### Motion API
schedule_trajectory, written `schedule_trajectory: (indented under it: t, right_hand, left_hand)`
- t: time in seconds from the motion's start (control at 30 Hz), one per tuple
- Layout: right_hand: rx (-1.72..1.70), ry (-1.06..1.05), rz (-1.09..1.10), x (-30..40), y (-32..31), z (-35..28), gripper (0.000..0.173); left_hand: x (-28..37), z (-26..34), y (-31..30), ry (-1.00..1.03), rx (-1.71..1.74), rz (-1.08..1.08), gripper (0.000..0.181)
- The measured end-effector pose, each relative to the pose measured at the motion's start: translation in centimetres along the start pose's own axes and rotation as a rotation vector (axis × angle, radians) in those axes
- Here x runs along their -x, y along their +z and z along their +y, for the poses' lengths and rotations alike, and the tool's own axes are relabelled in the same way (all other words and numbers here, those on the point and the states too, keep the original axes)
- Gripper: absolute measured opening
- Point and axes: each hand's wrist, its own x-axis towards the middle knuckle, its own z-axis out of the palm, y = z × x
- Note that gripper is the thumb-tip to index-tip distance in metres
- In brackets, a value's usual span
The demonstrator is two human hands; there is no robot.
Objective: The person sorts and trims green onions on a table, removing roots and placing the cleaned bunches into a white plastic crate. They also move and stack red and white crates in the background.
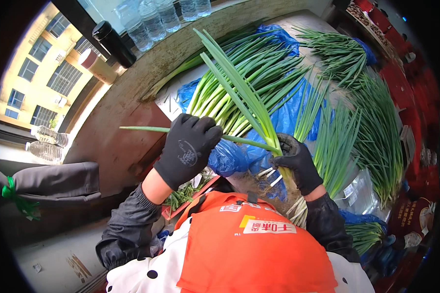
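My right hand [297, 161], in a dark work glove, grips a thick leek-like green onion [258, 113] near its pale base. Its broad leaves reach up and left over a pile of cleaned green onions [220, 99]. My left hand [190, 150], gloved in black, is closed around one long outer leaf [247, 141] bent sideways from that stalk. The leaf's tip sticks out to the left of the glove, and its other end still meets the stalk by my right hand. Below my right hand, white root ends [273, 177] lie on blue plastic.
Blue plastic bags [227, 157] lie under the onions. More green onion bundles [374, 132] line the table's right side. A red bin [190, 197] of leaf scraps stands near my apron. Water bottles [152, 22] and a black flask [113, 42] stand on the windowsill.
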Motion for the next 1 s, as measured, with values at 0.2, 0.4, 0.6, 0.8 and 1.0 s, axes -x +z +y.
schedule_trajectory:
  t: [0.2, 0.4, 0.6, 0.8, 1.0]
  right_hand:
    - [-0.091, -0.038, -0.009, 0.1, -0.1, -0.7, 0.066]
    - [0.081, -0.187, 0.075, 0.4, -0.2, -0.5, 0.066]
    - [0.568, -0.459, 0.218, 0.8, 1.2, -0.5, 0.060]
    - [0.642, -0.486, 0.294, 1.3, 1.2, 0.4, 0.047]
    - [0.176, -0.231, 0.181, 2.2, 0.9, 0.5, 0.048]
  left_hand:
    - [0.8, -0.2, 1.2, -0.088, 0.041, -0.047, 0.021]
    - [-1.8, 2.3, 2.4, 0.024, 0.025, -0.071, 0.034]
    - [-5.6, 7.4, 5.2, 0.027, 0.107, -0.226, 0.021]
    - [-5.8, 10.2, 7.2, 0.093, -0.104, -0.056, 0.018]
    - [-4.9, 7.3, 10.0, -0.477, 0.682, -0.003, 0.024]
